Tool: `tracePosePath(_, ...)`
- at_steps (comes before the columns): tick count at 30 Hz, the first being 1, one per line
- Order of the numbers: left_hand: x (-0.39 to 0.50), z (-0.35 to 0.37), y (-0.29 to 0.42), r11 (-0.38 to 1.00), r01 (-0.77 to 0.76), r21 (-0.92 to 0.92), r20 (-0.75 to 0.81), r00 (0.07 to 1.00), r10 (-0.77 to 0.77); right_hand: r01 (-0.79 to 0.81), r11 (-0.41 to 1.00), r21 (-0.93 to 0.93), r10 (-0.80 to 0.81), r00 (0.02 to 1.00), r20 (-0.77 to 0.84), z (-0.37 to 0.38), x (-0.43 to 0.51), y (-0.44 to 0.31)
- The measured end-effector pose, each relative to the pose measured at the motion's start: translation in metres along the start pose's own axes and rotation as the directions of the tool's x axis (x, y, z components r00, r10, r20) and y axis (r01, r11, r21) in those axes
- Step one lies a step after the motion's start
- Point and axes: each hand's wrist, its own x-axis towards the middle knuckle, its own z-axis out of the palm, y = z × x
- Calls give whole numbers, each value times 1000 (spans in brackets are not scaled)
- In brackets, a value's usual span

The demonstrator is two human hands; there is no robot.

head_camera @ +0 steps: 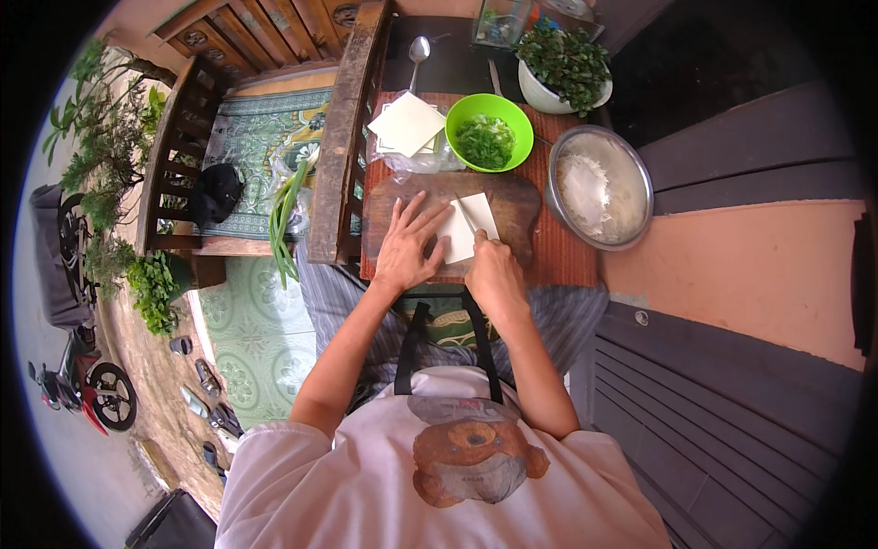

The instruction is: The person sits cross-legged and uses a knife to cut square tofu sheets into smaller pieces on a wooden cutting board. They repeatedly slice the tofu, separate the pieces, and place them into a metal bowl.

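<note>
A pale, flat square sheet (458, 237) lies on a dark wooden cutting board (518, 199). My left hand (409, 250) rests flat with its fingers spread, over the board and the sheet's left edge. In my right hand (496, 271) is a knife (468, 215), its blade lying across the sheet and pointing away from me. Beyond the board, a stack of similar pale square sheets (407, 125) sits on clear plastic. To its right stands a lime-green bowl (525, 130) of chopped green herbs (485, 142).
At the right, a metal bowl (647, 185) holds white shreds. A potted plant (562, 68), a spoon (419, 51) and a glass container (499, 24) stand or lie at the back. Green onions (285, 219) hang over the wooden bench seat, left of its slatted armrest (339, 144).
</note>
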Motion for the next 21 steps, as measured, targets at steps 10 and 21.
tracePosePath(10, -1, 5, 1, 998, 26, 54, -30, 999, -24, 1, 1000, -9, -1, 1000, -1, 9, -11, 5)
tracePosePath(21, -2, 7, 1, 997, 23, 78, -23, 1000, -21, 12, 1000, 1, -12, 1000, -6, 13, -18, 10)
